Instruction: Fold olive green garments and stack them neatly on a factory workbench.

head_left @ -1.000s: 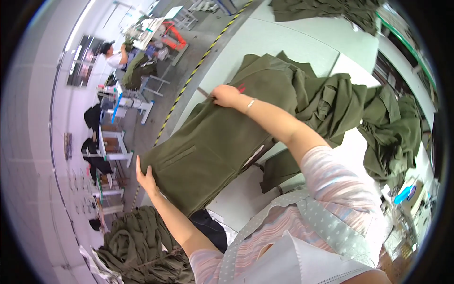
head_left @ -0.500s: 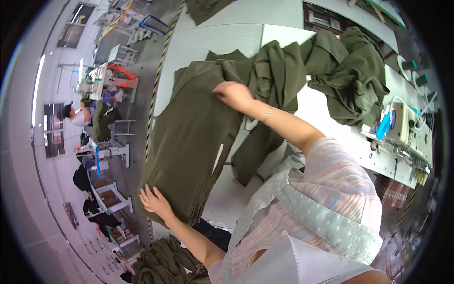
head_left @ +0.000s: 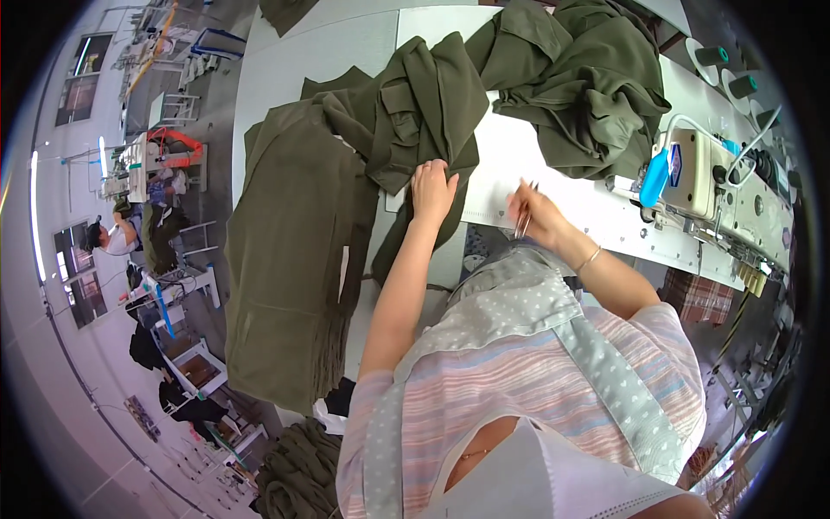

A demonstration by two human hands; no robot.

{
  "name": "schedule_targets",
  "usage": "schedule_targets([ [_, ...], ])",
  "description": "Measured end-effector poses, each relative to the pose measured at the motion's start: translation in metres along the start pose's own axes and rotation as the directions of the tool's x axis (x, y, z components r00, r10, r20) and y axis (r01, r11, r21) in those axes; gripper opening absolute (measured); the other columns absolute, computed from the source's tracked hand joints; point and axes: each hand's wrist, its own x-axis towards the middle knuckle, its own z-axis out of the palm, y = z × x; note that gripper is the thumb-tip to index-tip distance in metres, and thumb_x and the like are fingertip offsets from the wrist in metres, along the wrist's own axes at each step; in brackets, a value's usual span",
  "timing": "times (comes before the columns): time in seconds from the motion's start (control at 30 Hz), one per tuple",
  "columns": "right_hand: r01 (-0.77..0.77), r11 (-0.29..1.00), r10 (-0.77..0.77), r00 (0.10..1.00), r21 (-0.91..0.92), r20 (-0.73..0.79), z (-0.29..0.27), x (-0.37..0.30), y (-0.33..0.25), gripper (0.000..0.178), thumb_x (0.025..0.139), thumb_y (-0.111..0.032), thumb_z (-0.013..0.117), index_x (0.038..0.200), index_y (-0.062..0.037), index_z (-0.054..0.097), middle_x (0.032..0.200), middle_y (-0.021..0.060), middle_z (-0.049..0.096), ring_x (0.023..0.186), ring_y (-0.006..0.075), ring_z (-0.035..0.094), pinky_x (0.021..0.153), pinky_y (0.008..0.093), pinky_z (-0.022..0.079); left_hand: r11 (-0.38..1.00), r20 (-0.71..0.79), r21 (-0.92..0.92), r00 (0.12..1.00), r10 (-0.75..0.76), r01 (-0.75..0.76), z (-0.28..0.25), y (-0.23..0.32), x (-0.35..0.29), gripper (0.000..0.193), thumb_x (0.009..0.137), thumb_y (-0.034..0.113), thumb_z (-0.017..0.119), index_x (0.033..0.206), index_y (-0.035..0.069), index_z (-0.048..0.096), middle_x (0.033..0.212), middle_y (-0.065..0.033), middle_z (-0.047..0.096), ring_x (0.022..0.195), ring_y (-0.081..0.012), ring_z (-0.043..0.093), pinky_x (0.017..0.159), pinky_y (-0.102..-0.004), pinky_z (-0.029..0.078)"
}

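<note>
My left hand (head_left: 434, 192) is at the near edge of a folded olive garment piece (head_left: 428, 108) with a sewn pocket; its fingers are bent onto the cloth. Right of it, above the front edge of the white table, my right hand (head_left: 538, 214) is closed around a slim metal tool (head_left: 522, 227). Blur hides whether that is snips or tweezers. To the left lies a long stack of flat olive fabric panels (head_left: 290, 251), its layered edges showing at the lower right. No hand touches the stack.
A bunched olive garment heap (head_left: 596, 95) lies at the far right of the white table (head_left: 510, 151). Beyond it stands a sewing machine (head_left: 700, 177) with green thread cones (head_left: 711, 55). More olive cloth (head_left: 298, 471) is piled low at the left. Another person (head_left: 117, 238) sits far left.
Both hands have left the panel stack. My left hand has moved up and right to the pocketed piece; my right has come back toward my body, the metal tool now visible. The view has swung right.
</note>
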Motion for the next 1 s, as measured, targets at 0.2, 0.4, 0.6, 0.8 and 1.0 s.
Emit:
schedule_targets([
  [0.2,0.186,0.651,0.193,0.897,-0.736,0.397,0.03,-0.042,0.041,0.043,0.099,-0.04,0.038,0.08,-0.0042,0.055,0.064,0.0008,0.053,0.056,0.0108,0.048,0.053,0.025,0.041,0.606,0.433,-0.677,0.892,-0.131,0.417,-0.048,-0.013,-0.054,0.027,0.082,0.005,0.064,0.107,-0.001,0.058,0.095,-0.009,0.062,0.091,-0.0145,0.058,0.081,-0.0257,0.044],
  [0.4,0.139,0.723,0.276,0.84,-0.676,0.468,0.083,-0.038,0.01,0.038,0.097,-0.039,0.041,0.083,-0.0066,0.053,0.063,-0.0027,0.044,0.05,0.0072,0.037,0.046,0.0218,0.031,0.566,0.394,-0.722,0.909,-0.136,0.398,-0.097,0.002,-0.101,0.03,0.081,0.0,0.064,0.109,-0.001,0.057,0.094,-0.0033,0.059,0.09,-0.008,0.054,0.08,-0.0227,0.043],
  [0.6,0.058,0.611,0.315,0.897,-0.789,0.31,0.091,-0.036,0.019,0.037,0.097,-0.043,0.042,0.084,-0.0101,0.052,0.065,-0.0063,0.043,0.052,0.0028,0.03,0.045,0.0194,0.023,0.452,0.404,-0.796,0.91,-0.1,0.403,-0.089,-0.004,-0.114,0.035,0.08,-0.003,0.061,0.113,-0.001,0.052,0.093,-0.0035,0.058,0.089,-0.0075,0.053,0.078,-0.0219,0.043],
  [0.8,-0.045,0.714,0.323,0.907,-0.699,0.271,0.087,-0.031,0.025,0.035,0.095,-0.041,0.048,0.084,-0.0087,0.054,0.065,-0.0064,0.044,0.049,0.0018,0.029,0.042,0.0181,0.02,0.447,0.499,-0.769,0.866,-0.026,0.456,-0.093,-0.001,-0.111,0.034,0.081,-0.005,0.059,0.112,0.0,0.048,0.094,-0.0032,0.059,0.088,-0.0066,0.053,0.076,-0.0209,0.043],
  [1.0,-0.124,0.776,0.345,0.904,-0.618,0.253,0.079,-0.021,0.032,0.032,0.093,-0.038,0.054,0.08,-0.0087,0.056,0.064,-0.0066,0.046,0.044,0.0007,0.028,0.038,0.0197,0.015,0.308,0.523,-0.808,0.852,-0.015,0.502,-0.076,-0.002,-0.114,0.033,0.081,-0.005,0.058,0.111,0.001,0.048,0.092,-0.0026,0.058,0.085,-0.0065,0.053,0.075,-0.0201,0.042],
])
